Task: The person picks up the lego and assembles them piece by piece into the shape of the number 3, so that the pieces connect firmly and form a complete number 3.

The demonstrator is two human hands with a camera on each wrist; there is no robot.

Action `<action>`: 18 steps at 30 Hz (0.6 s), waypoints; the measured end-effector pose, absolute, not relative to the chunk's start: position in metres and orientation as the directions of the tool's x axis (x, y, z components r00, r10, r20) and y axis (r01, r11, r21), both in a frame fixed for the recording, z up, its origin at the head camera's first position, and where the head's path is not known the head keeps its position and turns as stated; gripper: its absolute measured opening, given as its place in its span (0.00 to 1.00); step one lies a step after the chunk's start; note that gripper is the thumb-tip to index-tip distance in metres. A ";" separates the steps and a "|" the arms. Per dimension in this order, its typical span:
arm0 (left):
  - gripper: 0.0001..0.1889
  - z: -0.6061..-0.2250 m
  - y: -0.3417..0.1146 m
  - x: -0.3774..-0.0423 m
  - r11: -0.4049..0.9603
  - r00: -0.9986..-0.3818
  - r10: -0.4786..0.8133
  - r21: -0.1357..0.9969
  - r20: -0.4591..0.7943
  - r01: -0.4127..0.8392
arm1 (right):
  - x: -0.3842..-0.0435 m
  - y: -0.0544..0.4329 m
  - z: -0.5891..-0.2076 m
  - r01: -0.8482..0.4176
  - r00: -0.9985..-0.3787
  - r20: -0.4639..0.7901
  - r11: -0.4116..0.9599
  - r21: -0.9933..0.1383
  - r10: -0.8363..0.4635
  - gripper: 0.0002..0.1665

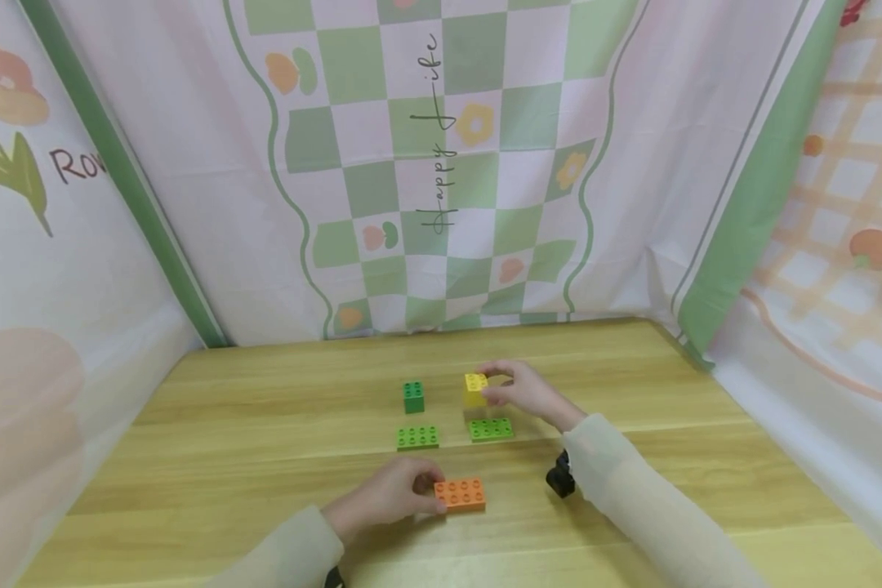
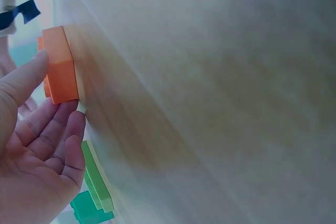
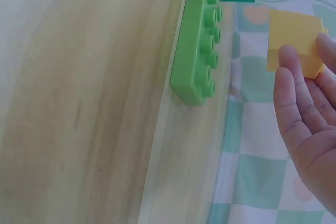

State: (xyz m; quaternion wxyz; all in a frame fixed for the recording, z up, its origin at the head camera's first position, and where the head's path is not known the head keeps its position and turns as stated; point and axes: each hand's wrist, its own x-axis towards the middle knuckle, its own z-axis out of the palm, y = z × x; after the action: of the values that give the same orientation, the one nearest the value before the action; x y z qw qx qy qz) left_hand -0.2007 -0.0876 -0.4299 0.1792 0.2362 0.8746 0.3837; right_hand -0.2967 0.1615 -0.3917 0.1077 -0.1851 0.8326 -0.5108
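Observation:
My left hand (image 1: 397, 492) grips the left end of an orange building brick (image 1: 460, 495) near the front of the table. In the left wrist view the thumb lies along one side of that orange brick (image 2: 62, 66), with fingertips at its end. Farther back, my right hand (image 1: 527, 390) pinches a yellow brick (image 1: 474, 389). The right wrist view shows this yellow brick (image 3: 294, 40) between thumb and fingers, raised off the table. Just in front of it lies a light green brick (image 1: 491, 429), apart from the hand.
A second light green brick (image 1: 417, 438) lies left of the first, with a small dark green brick (image 1: 413, 397) standing behind it. The wooden table (image 1: 265, 425) ends at a checkered cloth (image 1: 470, 180). More cloth hangs on both sides.

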 end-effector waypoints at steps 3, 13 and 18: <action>0.13 -0.429 -0.088 -0.200 0.594 -0.825 0.549 0.756 -0.133 0.274 | -0.293 0.162 -0.390 -0.205 -0.900 0.015 0.393 -0.896 -0.435 0.27; 0.14 -0.427 -0.087 -0.199 0.598 -0.825 0.551 0.750 -0.126 0.285 | -0.277 0.160 -0.384 -0.207 -0.887 0.018 0.362 -0.909 -0.461 0.29; 0.14 -0.427 -0.087 -0.199 0.604 -0.824 0.549 0.747 -0.137 0.278 | -0.272 0.159 -0.384 -0.217 -0.881 0.023 0.360 -0.907 -0.472 0.28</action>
State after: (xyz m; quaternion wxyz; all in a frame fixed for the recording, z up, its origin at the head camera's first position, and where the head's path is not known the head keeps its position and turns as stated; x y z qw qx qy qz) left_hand -0.1995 -0.0875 -0.4271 0.1797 0.2357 0.8773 0.3774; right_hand -0.2717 0.1592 -0.3835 0.1218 -0.2113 0.8156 -0.5247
